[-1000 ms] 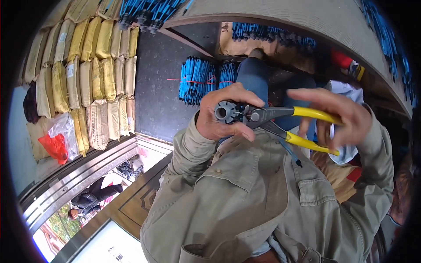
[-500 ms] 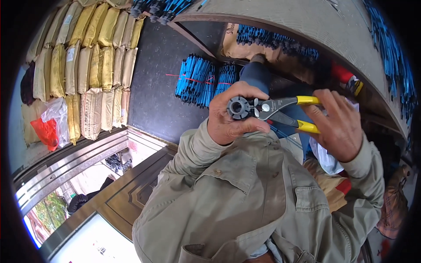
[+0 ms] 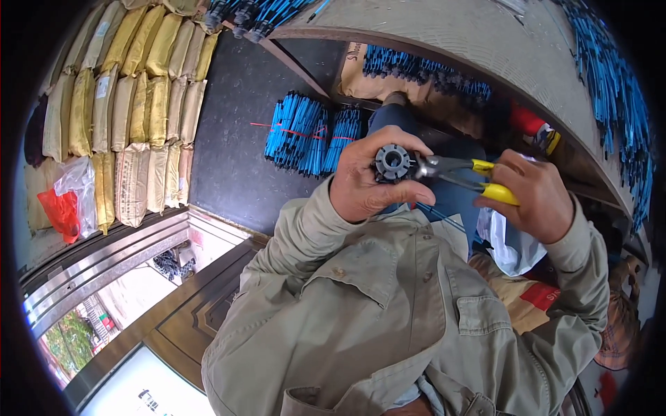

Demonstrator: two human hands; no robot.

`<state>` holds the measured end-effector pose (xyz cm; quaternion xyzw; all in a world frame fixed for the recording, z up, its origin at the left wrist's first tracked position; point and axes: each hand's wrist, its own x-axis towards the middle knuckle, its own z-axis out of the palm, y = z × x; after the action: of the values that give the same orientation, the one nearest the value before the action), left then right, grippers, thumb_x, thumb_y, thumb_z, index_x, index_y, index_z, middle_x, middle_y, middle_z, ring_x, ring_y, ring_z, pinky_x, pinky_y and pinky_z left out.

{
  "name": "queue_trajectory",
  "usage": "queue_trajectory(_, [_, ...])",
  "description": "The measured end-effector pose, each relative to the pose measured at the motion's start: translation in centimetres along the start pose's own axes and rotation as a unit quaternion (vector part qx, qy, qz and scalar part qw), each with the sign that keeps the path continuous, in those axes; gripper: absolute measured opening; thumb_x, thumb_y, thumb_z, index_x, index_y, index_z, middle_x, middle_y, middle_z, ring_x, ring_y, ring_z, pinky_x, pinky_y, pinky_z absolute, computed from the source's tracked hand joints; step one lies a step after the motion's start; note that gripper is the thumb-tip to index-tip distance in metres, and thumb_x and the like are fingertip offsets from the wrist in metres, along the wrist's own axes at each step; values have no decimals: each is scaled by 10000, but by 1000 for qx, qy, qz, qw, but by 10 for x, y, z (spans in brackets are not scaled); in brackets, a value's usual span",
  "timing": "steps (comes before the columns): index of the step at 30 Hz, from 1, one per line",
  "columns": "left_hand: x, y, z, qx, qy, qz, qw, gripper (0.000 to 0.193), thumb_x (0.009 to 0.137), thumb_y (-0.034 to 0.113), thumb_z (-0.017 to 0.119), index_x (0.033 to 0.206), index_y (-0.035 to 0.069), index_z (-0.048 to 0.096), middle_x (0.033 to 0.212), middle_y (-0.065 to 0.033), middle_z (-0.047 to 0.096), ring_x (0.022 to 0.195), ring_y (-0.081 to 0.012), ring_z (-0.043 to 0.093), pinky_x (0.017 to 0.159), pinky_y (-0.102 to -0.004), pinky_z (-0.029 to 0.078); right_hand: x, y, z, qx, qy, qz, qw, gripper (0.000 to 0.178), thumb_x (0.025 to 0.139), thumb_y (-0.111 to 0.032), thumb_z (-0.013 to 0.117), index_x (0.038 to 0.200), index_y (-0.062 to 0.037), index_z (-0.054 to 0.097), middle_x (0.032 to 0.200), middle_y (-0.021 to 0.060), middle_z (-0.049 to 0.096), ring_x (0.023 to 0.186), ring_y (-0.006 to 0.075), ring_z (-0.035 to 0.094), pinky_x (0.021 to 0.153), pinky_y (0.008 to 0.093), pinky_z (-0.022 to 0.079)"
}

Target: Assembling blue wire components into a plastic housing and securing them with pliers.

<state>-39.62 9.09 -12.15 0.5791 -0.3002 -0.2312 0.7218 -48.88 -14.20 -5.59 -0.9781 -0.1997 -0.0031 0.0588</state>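
My left hand (image 3: pixel 357 177) is wrapped round a dark grey, round plastic part (image 3: pixel 393 163) with a hole in its middle and notches about its rim. The thumb and forefinger frame the part on both sides. In my right hand (image 3: pixel 538 197) are pliers (image 3: pixel 447 166) with yellow handles, gripped from the right. Their jaws meet the part's right side; motion blur hides exactly what they pinch. Thin blue strands (image 3: pixel 444 216) show just below the left thumb.
Tied bundles of blue strands (image 3: pixel 298 135) stand on the dark floor (image 3: pixel 232 118) ahead. A curved table edge (image 3: pixel 444 47) runs across the far right, with more blue strands (image 3: pixel 610 90) on it. Stacked sacks (image 3: pixel 132 114) fill the left. A plastic bag (image 3: pixel 513 243) hangs below my right hand.
The round part has shifted slightly right and tipped so that its hole faces up more. The pliers have tilted, and their handles have come closer together.
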Motion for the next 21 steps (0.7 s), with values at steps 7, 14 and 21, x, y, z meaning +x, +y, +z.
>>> queue_trajectory(7, [1,-6,-15,-18,-75,42,996,455,533,34,845,919,43,604,800,-30,579,672,-128,511,642,-243,404,21,5,-34,513,-228,136,816,218,815,-171,655,873,-57,478,682,52,586,475,208,526,481,282,399])
queue_trajectory(14, [-5,-15,-24,-88,-42,22,995,466,522,99,863,905,36,606,810,-31,574,715,-135,504,682,-247,394,8,-26,17,296,-51,73,951,249,786,-68,652,953,-51,467,667,79,585,470,256,553,470,340,415])
queue_trajectory(21, [-2,-12,-19,-46,10,55,997,480,609,217,841,969,27,588,844,-48,562,729,-146,499,713,-255,395,14,-49,85,280,171,59,943,232,796,-70,630,957,-58,463,684,74,597,459,270,541,435,362,403])
